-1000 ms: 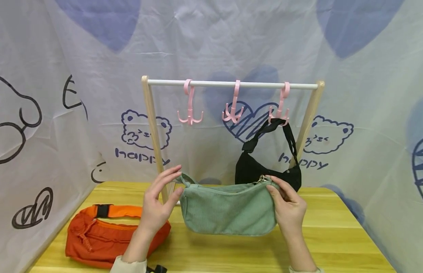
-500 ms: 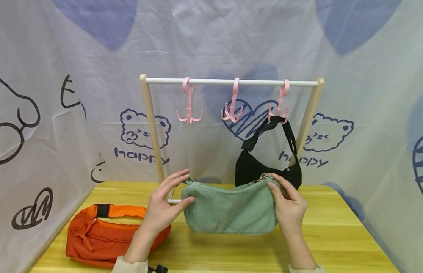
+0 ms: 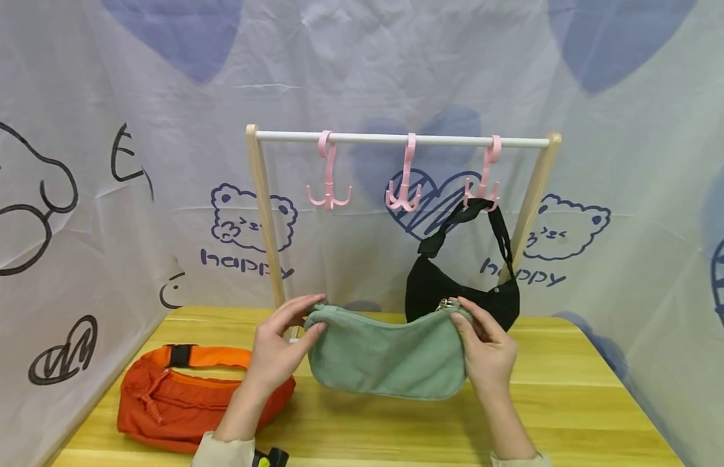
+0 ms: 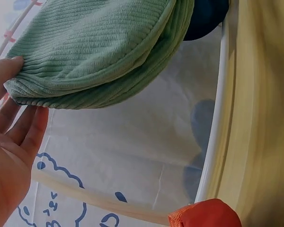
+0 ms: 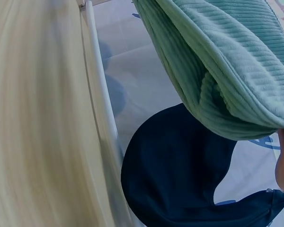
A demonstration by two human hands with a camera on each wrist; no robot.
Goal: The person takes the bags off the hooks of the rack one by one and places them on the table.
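Head view: soft mint-green ribbed fabric bag (image 3: 388, 357) is up in front of the rack, lifted off the table (image 3: 578, 402), mouth upward, lower edge roughly level. Left hand (image 3: 280, 347) pinches its upper left corner—thumb on the near face, fingers behind, per the left wrist view. Right hand (image 3: 490, 360) grips the upper right corner, thumb on the front, right beside a small metal clasp (image 3: 446, 303). Right wrist view only catches part of that hand at the frame edge, under the ribbed fabric.

Rack behind: pale wooden posts (image 3: 265, 214), white round rod (image 3: 368, 137) across the top. Three pink multi-prong plastic hooks on it—left hook (image 3: 329, 185), middle hook (image 3: 405, 188), right hook (image 3: 487, 172). Slouchy black fabric shoulder bag (image 3: 455, 292) hangs by its strap from the right one; its lower part is partly hidden by the green bag and right hand.

Orange-red fabric waist bag (image 3: 181, 402) with a black buckle (image 3: 180, 355) lies on the table at left, left forearm crossing in front of it. White cloth backdrop (image 3: 350, 65) with blue hearts and bear drawings behind everything. Beige sleeves (image 3: 224, 451) at the bottom edge.
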